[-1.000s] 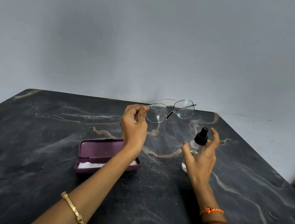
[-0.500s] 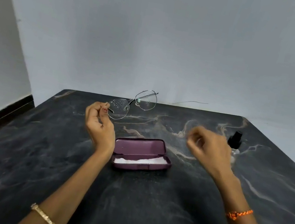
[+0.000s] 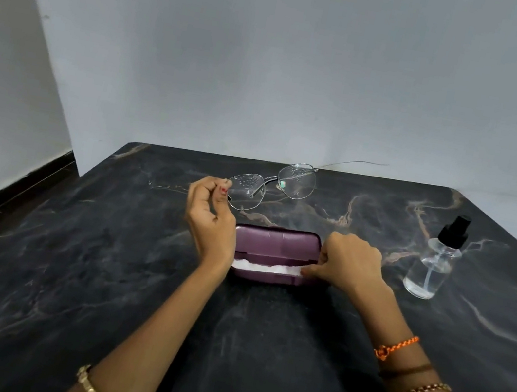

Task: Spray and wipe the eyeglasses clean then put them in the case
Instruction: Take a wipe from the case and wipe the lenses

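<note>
My left hand (image 3: 210, 218) pinches the thin metal-framed eyeglasses (image 3: 273, 184) by their left end and holds them above the table, both lenses speckled with spray droplets. Below them an open purple case (image 3: 276, 244) lies on the dark marble table (image 3: 65, 265). A white cloth (image 3: 263, 267) lies inside the case. My right hand (image 3: 347, 263) reaches into the case's right end and pinches the cloth's right edge. A clear spray bottle (image 3: 433, 264) with a black nozzle stands alone to the right of the case.
A grey wall rises behind the table's far edge. On the left the table ends above a floor with a dark skirting board (image 3: 6, 189). Bracelets circle both wrists.
My right hand left the spray bottle standing on the table and moved left and down to the case, taking hold of the cloth. The view turned left; my left hand kept the eyeglasses aloft.
</note>
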`<state>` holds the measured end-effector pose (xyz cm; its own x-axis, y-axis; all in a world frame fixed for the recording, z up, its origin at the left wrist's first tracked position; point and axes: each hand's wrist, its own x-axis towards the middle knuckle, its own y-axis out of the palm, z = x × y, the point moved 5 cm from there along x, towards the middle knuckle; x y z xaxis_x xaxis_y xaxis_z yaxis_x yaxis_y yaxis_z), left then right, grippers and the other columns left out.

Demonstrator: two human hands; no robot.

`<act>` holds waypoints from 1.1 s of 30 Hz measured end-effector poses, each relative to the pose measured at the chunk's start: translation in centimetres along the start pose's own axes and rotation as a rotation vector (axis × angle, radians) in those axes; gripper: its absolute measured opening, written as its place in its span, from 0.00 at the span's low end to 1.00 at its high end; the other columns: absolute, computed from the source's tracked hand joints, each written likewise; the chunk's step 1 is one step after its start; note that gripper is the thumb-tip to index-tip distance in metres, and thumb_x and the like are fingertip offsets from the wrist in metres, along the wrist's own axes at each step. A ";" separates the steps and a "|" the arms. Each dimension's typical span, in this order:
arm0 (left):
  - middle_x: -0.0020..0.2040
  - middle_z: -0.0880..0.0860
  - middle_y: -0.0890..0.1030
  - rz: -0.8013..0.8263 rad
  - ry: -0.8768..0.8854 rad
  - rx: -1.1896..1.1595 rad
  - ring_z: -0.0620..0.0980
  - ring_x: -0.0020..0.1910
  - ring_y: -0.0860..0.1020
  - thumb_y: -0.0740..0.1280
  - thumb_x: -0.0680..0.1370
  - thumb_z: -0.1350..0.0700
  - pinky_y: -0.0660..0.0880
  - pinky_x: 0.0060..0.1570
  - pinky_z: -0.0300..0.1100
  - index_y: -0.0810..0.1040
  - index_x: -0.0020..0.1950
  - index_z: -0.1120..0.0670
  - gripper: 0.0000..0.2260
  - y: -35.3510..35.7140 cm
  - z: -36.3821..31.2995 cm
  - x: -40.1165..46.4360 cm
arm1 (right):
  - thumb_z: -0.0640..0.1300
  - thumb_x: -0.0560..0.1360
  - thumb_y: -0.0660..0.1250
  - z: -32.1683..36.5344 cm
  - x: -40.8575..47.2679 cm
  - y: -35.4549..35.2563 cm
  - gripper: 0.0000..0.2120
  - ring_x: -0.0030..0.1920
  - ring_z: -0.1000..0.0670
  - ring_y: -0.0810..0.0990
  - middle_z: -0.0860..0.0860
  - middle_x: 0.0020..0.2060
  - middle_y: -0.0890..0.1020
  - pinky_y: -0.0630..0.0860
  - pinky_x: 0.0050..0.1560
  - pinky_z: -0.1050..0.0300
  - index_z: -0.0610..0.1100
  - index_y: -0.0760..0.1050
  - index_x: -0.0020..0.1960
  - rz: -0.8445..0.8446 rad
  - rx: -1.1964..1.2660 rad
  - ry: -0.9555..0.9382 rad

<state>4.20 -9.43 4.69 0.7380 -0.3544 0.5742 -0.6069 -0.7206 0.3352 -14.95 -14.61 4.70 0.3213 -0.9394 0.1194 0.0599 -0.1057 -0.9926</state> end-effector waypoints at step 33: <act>0.42 0.43 0.72 0.043 0.058 0.030 0.34 0.42 0.73 0.60 0.75 0.57 0.70 0.44 0.26 0.76 0.43 0.56 0.06 0.3 -1.1 -0.8 | 0.42 0.80 0.54 -1.0 -0.3 0.0 0.11 0.27 0.45 0.83 0.40 0.32 0.83 0.81 0.27 0.52 0.35 0.70 0.48 0.007 2.498 0.420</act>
<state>3.13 -8.68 5.18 0.6926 -0.3505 0.6304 -0.6276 -0.7236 0.2872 -15.99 -14.66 4.67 0.2381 -0.9534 -0.1855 0.5828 -0.0125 0.8125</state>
